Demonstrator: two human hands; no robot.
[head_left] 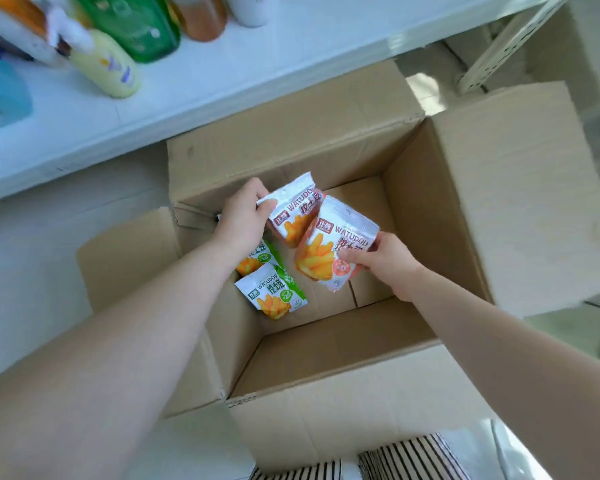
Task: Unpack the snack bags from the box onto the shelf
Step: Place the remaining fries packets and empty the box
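An open cardboard box [333, 344] stands on the floor below a white shelf [222, 74]. Inside it, my left hand [244, 216] grips the top corner of a red-and-white snack bag [293, 216], lifted near the back wall. My right hand [385, 259] pinches the right edge of a second red snack bag [329, 251], held tilted above the box floor. Two green snack bags lie on the bottom: one flat at the front [274, 292], another [257, 258] partly hidden under my left wrist.
Bottles stand on the shelf at the upper left: a yellow one [108, 64], a green one [136, 26] and an orange-brown one [201, 15]. The box flaps spread outward, the right flap [520, 188] large. A metal shelf upright [510, 39] rises at upper right.
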